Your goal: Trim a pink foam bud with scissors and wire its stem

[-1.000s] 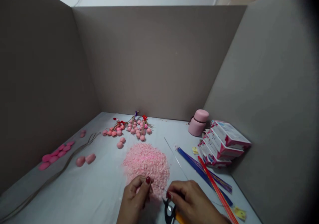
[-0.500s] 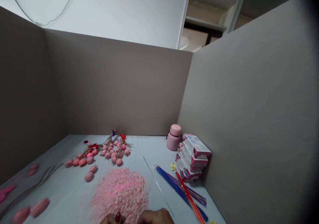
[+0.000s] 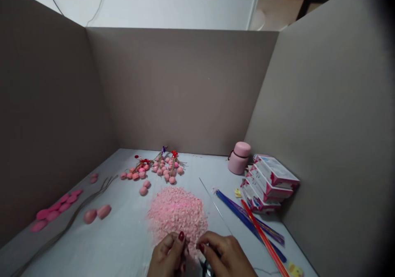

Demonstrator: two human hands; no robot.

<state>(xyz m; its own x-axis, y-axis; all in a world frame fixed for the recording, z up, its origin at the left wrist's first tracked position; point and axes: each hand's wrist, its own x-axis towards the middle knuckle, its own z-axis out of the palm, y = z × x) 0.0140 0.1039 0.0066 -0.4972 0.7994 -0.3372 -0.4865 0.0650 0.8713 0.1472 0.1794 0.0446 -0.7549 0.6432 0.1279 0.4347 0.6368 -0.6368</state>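
Note:
My left hand [image 3: 169,254] is at the bottom centre, thumb and fingers pinched together; anything between them is too small to tell. Close to its right, my right hand [image 3: 224,254] also has its fingers closed, on something I cannot make out. A dark metal tool [image 3: 206,268] shows partly beneath my right hand. Both hands are over the near edge of a heap of pink shreds [image 3: 179,213]. A thin metal rod [image 3: 216,206] lies to the right of the heap.
Pink ball bunches [image 3: 166,170] lie at the back. Brown stems [image 3: 70,223], pink discs [image 3: 55,211] and pink pieces [image 3: 90,216] lie left. On the right are a pink bottle [image 3: 239,158], stacked boxes [image 3: 271,182], blue strips [image 3: 240,213] and red strips [image 3: 262,236]. Grey panels [image 3: 185,88] surround the table.
The view has shifted down and left, so more of the table and both hands now show. The dark tool has come into view under my right hand.

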